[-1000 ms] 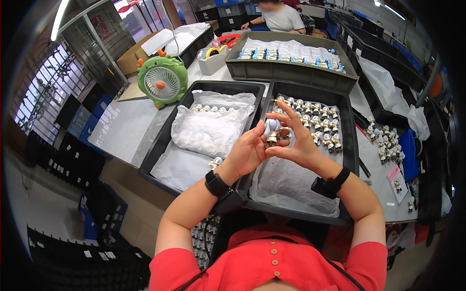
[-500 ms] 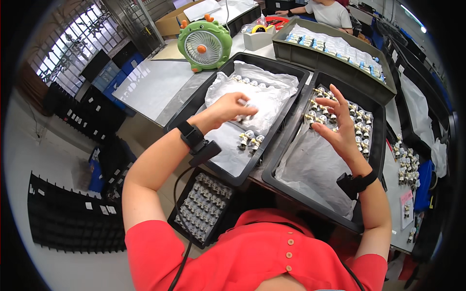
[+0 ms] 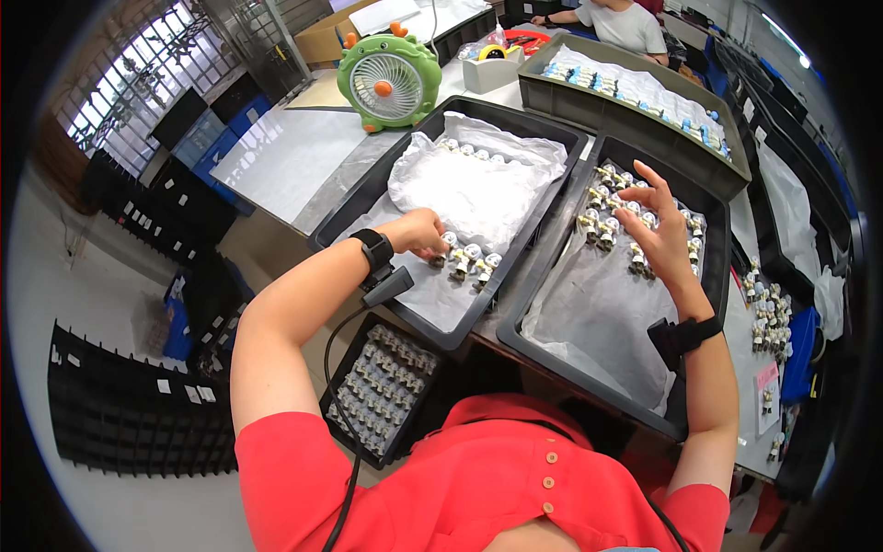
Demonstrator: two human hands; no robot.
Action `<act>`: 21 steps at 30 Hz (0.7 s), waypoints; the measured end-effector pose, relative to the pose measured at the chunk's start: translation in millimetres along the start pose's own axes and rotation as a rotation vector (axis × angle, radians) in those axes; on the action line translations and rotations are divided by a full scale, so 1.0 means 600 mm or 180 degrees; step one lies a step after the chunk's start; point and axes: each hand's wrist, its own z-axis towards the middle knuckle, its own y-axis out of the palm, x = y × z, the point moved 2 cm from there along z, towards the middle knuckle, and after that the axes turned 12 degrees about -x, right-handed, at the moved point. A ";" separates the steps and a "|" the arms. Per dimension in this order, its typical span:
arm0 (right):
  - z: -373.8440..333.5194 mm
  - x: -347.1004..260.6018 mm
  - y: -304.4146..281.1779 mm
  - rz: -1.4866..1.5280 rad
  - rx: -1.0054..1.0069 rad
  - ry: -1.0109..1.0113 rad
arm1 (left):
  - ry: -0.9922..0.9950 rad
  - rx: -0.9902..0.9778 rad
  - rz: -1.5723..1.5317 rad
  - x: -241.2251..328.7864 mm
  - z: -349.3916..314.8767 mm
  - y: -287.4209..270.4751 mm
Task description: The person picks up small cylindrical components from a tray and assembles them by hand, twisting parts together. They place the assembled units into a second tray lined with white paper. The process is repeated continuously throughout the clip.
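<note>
My left hand (image 3: 421,234) pinches a small white-headed figurine (image 3: 448,242) at the near left of the left black tray (image 3: 368,299). Beside it two similar figurines (image 3: 473,265) lie on the white sheet, and a row of heads (image 3: 474,153) shows at the tray's far end under crumpled white paper (image 3: 469,198). Over the right black tray (image 3: 589,394) hovers my right hand (image 3: 664,235), its thumb and fingers curved but apart, with nothing visible between them. Rows of figurines (image 3: 598,228) lie beneath and around it, partly hidden by the hand.
Below the left tray sits a smaller tray of figurines (image 3: 386,386). A green fan (image 3: 388,81) stands behind. An olive bin (image 3: 635,115) holds blue-and-white figurines at the back. More figurines (image 3: 769,313) lie at the right. A co-worker (image 3: 625,28) sits at the far side.
My left hand has come down and toward me from over the crumpled paper, bringing the figurine beside the other two. My right hand has shifted slightly rightward, its fingers drawn a little closer.
</note>
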 end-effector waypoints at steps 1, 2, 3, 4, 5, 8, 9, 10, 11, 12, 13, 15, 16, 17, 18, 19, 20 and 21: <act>0.001 0.007 -0.005 -0.0047 0.0031 0.0048 | 0.0024 -0.0063 0.0048 -0.003 0.004 0.000; 0.003 0.009 -0.005 -0.0076 0.0114 0.0004 | 0.0050 -0.0128 0.0098 -0.008 0.007 -0.003; 0.004 0.017 -0.008 -0.0138 0.0082 0.0133 | 0.0099 -0.0227 0.0165 -0.007 0.014 -0.003; 0.004 0.029 -0.011 -0.0197 0.0062 0.0258 | 0.0192 -0.0235 0.0137 -0.004 0.010 -0.001; 0.002 0.045 -0.015 -0.0252 0.0042 0.0383 | 0.0166 -0.0236 0.0123 -0.004 0.012 -0.001; -0.011 0.106 -0.014 -0.0470 -0.0321 0.0929 | 0.0314 -0.0238 -0.0078 -0.006 -0.004 -0.001; -0.019 0.125 -0.015 -0.0689 -0.0503 0.1043 | 0.0179 -0.0168 0.0440 0.004 -0.008 -0.002; -0.023 0.134 -0.016 -0.0825 -0.0801 0.1330 | 0.0040 -0.0092 0.0959 0.020 -0.020 -0.004; -0.030 0.136 -0.014 -0.1188 -0.1056 0.1493 | -0.0101 -0.0010 0.1474 0.031 -0.024 -0.008; -0.029 0.122 -0.006 -0.1544 -0.1330 0.1611 | 0.0370 0.0294 0.2495 0.018 -0.011 -0.029; -0.037 0.118 -0.005 -0.1915 -0.1589 0.1786 | 0.0438 0.0682 0.2385 0.049 -0.035 -0.023; -0.044 0.136 0.002 -0.1951 -0.1797 0.1738 | 0.1145 0.0809 0.1746 0.122 -0.078 0.003; -0.045 0.147 0.006 -0.2032 -0.1872 0.1682 | 0.1616 0.0494 0.1126 0.155 -0.093 0.025; -0.046 0.157 0.010 -0.2116 -0.1951 0.1620 | 0.2066 0.0176 0.0490 0.186 -0.108 0.051; -0.052 0.169 0.011 -0.2094 -0.1900 0.1423 | 0.2254 -0.0200 0.0056 0.215 -0.124 0.080; -0.052 0.166 0.010 -0.2044 -0.1841 0.1410 | 0.2434 -0.0566 -0.0388 0.235 -0.131 0.110; -0.052 0.160 0.007 -0.2006 -0.1782 0.1397 | 0.2653 -0.0707 -0.0598 0.248 -0.126 0.135; -0.050 0.156 0.004 -0.1967 -0.1718 0.1379 | 0.2872 -0.0846 -0.0804 0.260 -0.118 0.158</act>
